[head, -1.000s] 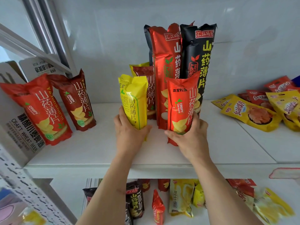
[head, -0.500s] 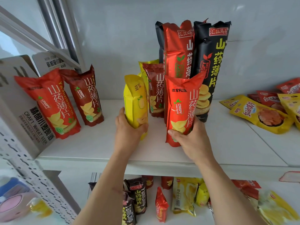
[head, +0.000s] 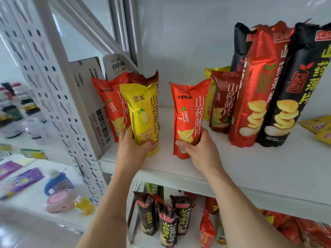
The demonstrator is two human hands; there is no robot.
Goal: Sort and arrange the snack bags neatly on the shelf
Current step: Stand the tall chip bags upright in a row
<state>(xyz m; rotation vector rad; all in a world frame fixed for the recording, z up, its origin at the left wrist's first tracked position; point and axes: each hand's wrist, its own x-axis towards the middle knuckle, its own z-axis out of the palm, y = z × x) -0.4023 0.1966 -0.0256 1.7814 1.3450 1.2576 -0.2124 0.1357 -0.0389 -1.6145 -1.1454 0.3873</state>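
The shelf (head: 250,169) carries the work, white and only partly ordered. Beyond and to the right of the right hand stand the tall bags, a black bag (head: 293,90) and a tall red bag (head: 258,90) upright against the wall, with another black one half hidden behind them. Just beyond the right hand's fingers stand a maroon bag (head: 223,102) and a yellow one mostly hidden behind it. Behind the left hand a red bag (head: 111,104) and a darker one lean by a carton (head: 93,108).

The left hand (head: 134,149) grips the yellow bag (head: 143,111) round its lower end, upright, its base near the shelf's front edge. The right hand (head: 198,151) grips the orange bag (head: 189,115) the same way, just beside it with a gap between (whether either base rests on the shelf I cannot tell).

I judge the task about midway: the tall bags look grouped, but both held bags need places, flat packets (head: 318,127) lie loose far to the right, and the lower shelf (head: 193,235) looks jumbled.
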